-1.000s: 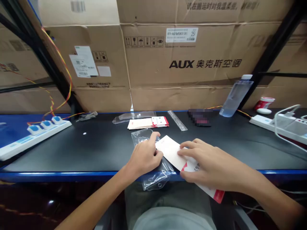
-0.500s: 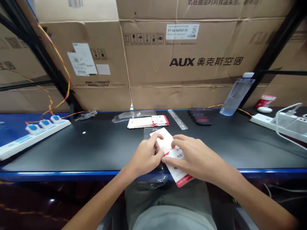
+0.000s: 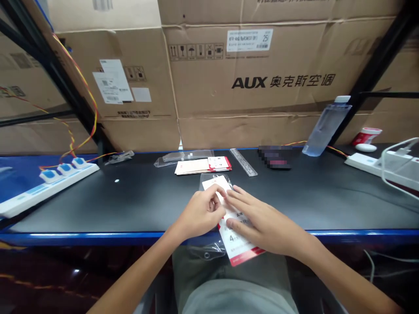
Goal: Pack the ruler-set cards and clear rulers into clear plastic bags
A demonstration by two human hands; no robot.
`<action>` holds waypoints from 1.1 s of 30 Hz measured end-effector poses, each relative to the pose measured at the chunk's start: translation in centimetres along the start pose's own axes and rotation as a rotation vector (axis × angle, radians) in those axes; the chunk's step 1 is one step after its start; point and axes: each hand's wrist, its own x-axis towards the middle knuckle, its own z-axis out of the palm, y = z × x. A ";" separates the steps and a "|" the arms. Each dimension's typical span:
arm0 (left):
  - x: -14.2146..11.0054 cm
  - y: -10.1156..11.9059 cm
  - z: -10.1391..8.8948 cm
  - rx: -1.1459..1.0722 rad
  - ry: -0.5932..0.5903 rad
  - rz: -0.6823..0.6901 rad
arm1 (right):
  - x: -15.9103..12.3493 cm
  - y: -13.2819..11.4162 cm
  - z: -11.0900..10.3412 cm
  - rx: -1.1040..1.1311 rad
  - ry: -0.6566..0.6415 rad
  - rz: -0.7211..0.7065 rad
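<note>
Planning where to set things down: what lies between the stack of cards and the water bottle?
In the head view, a ruler and a blurred dark object lie there.

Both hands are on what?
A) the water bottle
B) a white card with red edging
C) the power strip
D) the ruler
B: the left hand and the right hand both lie on the white card, which has red edging and sits against a clear plastic bag.

White card point(image 3: 240, 244) with a red band along its near edge and black print; black bench top point(image 3: 131, 205) edged in bright blue; at left, white power strip point(image 3: 59, 185) with blue switches, twisted red-and-yellow wires point(image 3: 94, 120); far side, brown cardboard carton point(image 3: 209, 131) with black lettering.
</note>
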 end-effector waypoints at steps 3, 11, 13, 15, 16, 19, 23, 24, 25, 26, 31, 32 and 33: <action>-0.1 0.0 0.1 -0.001 0.004 0.007 | 0.6 0.0 0.5 -0.051 -0.033 -0.021; -0.8 -0.2 0.1 0.388 0.065 0.130 | 1.2 0.1 1.6 -0.266 0.086 0.026; -1.3 -0.4 0.0 0.509 -0.003 0.147 | 1.0 0.2 1.6 -0.303 0.120 0.043; -1.9 -0.5 -0.1 0.585 -0.063 0.122 | 0.9 0.2 1.5 -0.329 0.125 0.074; -2.2 -0.5 -0.1 0.612 -0.081 0.116 | 0.9 0.2 1.5 -0.337 0.118 0.091; -3.1 -0.5 -0.3 0.661 -0.108 0.141 | 1.0 -0.1 1.3 -0.344 0.095 0.130; -4.1 -0.1 -0.7 0.687 -0.122 0.203 | 1.2 -0.3 1.4 -0.350 0.091 0.152; -4.4 0.0 -0.9 0.690 -0.130 0.218 | 1.2 -0.2 1.4 -0.356 0.094 0.159; -4.6 0.1 -1.0 0.691 -0.139 0.232 | 1.3 -0.1 1.4 -0.361 0.097 0.167; -4.9 0.1 -1.0 0.693 -0.146 0.245 | 1.3 0.1 1.4 -0.363 0.101 0.175; -5.9 -0.5 -1.1 0.698 -0.082 0.281 | 1.2 0.5 1.2 -0.340 0.094 0.181; -6.0 -0.6 -1.0 0.689 -0.066 0.283 | 1.2 0.5 1.2 -0.336 0.093 0.181; -6.1 -0.8 -1.0 0.670 -0.054 0.296 | 1.2 0.6 1.2 -0.334 0.093 0.183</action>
